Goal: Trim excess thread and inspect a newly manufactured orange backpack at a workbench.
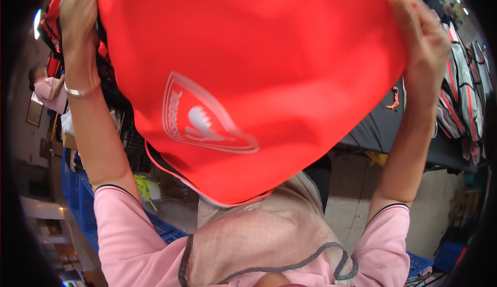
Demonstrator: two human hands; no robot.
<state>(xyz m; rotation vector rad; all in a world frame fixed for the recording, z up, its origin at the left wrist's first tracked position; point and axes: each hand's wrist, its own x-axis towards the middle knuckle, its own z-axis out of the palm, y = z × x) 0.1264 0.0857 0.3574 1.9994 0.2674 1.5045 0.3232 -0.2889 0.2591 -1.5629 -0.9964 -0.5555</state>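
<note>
A large red fabric bag hangs spread out before me, with a pale shield-shaped print on its lower left part. Black trim and lining show along its left side, and a light edge runs along the bottom. My left hand, with a bracelet at the wrist, is closed at the bag's upper left edge; its fingertips are partly hidden. At the upper right edge, my right hand pinches the fabric, somewhat blurred. The bag's lower tip hangs in front of my beige apron.
To the right stands a dark-covered table with a small orange-red strap and several grey-and-red striped fabric pieces. Blue plastic crates stand on the left, near a yellow-green strap. Another person is farther left.
</note>
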